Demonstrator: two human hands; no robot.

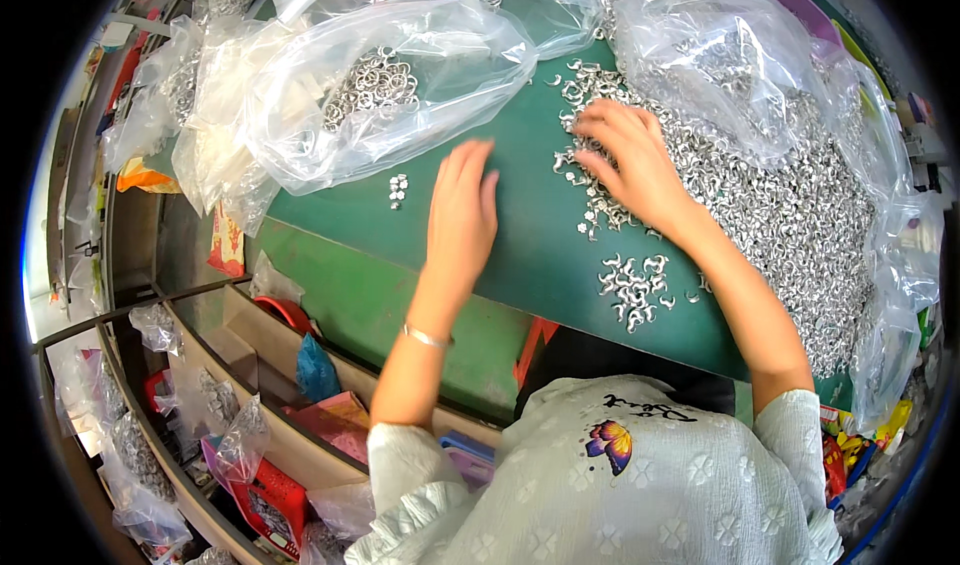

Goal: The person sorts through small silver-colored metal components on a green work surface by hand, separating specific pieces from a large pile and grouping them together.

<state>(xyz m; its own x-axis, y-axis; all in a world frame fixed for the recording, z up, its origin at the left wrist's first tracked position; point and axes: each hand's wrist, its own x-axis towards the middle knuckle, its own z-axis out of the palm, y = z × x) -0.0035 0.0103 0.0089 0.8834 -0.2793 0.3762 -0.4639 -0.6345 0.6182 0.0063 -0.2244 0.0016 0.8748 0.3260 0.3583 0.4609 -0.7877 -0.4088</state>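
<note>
- Small cluster of silver metal hooks [632, 287] lying on the green worktop [520, 255], nearest the person.
- Left hand [462, 210]: flat, palm down on the worktop, fingers together, holding nothing.
- Right hand [630, 160]: fingers spread apart, resting on the edge of the large heap of metal pieces [800, 205] (grip not closed on any piece).
- Few loose rings [398, 191] just left of the left hand.
- Clear bag of rings [375, 85] farther back.

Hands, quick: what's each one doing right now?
Left hand: open, flat on the green mat, holding nothing.
Right hand: open, fingers in the silver hook pieces.
</note>
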